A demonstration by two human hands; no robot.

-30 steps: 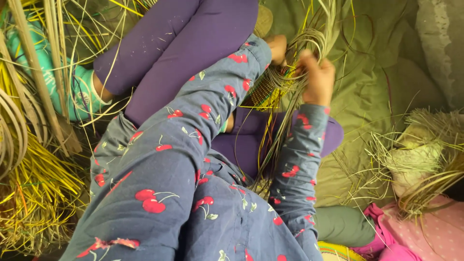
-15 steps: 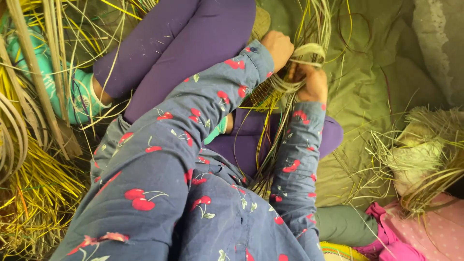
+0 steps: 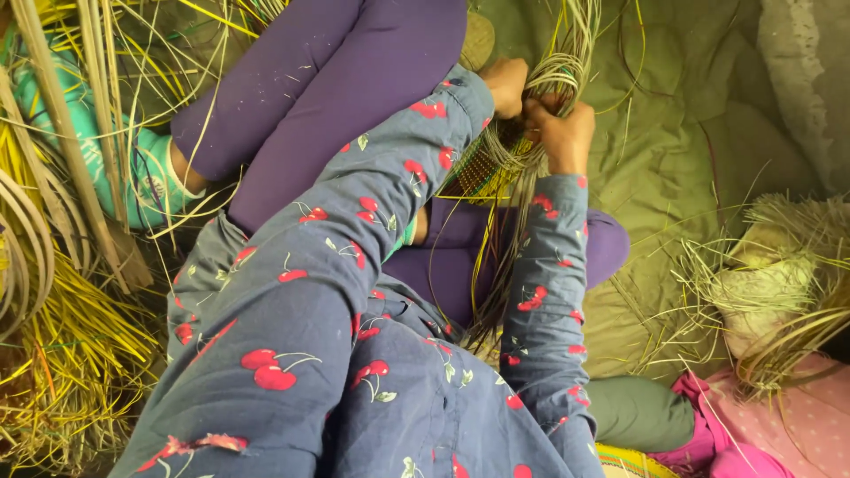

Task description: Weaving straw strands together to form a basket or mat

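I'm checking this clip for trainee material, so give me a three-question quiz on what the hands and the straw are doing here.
1. True or false: both hands meet on the bundle of pale dry straw strands.
2. Which lies under the work? A. a bare wooden table B. an olive-green cloth sheet C. a metal tray
3. What shows just below the hands, partly behind the strands?

Key
1. True: the left hand and the right hand each have a grip on the strands.
2. B.
3. A small flat woven green-and-yellow straw panel, resting over the purple trouser legs.
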